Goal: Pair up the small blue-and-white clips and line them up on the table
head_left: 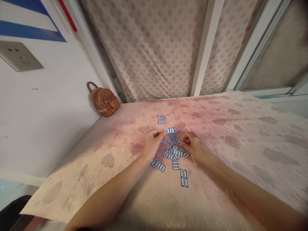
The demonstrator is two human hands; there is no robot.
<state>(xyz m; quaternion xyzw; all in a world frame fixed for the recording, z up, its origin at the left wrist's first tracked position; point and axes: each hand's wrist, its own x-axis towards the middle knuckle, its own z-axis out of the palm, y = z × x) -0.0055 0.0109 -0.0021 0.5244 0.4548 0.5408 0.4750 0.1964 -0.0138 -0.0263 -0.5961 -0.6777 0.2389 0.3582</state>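
Small white labels with blue borders, joined in short strips, lie in a loose pile point(175, 152) between my hands. My left hand point(154, 141) pinches the left end of one label strip point(170, 130), held up at the far edge of the pile. At the pile's right side my right hand point(193, 144) has its thumb and fingers closed together near the labels; what is between them, if anything, is too small to tell. Three short label rows point(161, 119) lie stacked one behind another beyond my hands. Nearer me rest a loose strip point(158, 165) and a larger label piece point(184, 178).
A patterned pinkish cloth point(240, 141) covers the table. At its back left corner a small brown backpack-shaped bag point(105, 101) leans by the wall. Behind the table hangs a dotted curtain point(154, 48) with white frames. A wall socket point(20, 56) is at the left.
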